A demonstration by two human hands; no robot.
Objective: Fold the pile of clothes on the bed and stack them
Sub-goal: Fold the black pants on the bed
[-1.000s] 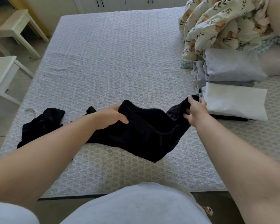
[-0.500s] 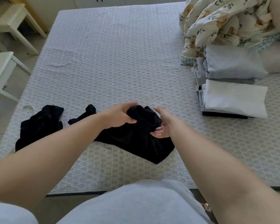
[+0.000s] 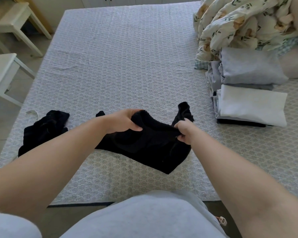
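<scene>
A black knitted garment [image 3: 150, 148] lies bunched near the front edge of the bed [image 3: 127, 57]. My left hand [image 3: 124, 121] grips its upper left edge with curled fingers. My right hand [image 3: 183, 133] pinches the fabric at its right side, just below a loose end that sticks up. A second black garment [image 3: 43, 129] lies crumpled to the left, apart from both hands. On the right sits a stack of folded clothes with a white piece [image 3: 251, 105] on top, and behind it a grey folded stack [image 3: 248, 69].
A floral duvet [image 3: 239, 23] is heaped at the back right, with a pillow [image 3: 296, 66] beside the stacks. White stools [image 3: 2, 71] stand on the floor left of the bed. A small white scrap [image 3: 32, 113] lies by the left edge.
My right hand let go of the garment's far right end, came in beside my left hand, then took hold of the fabric closer in. The garment is more bunched.
</scene>
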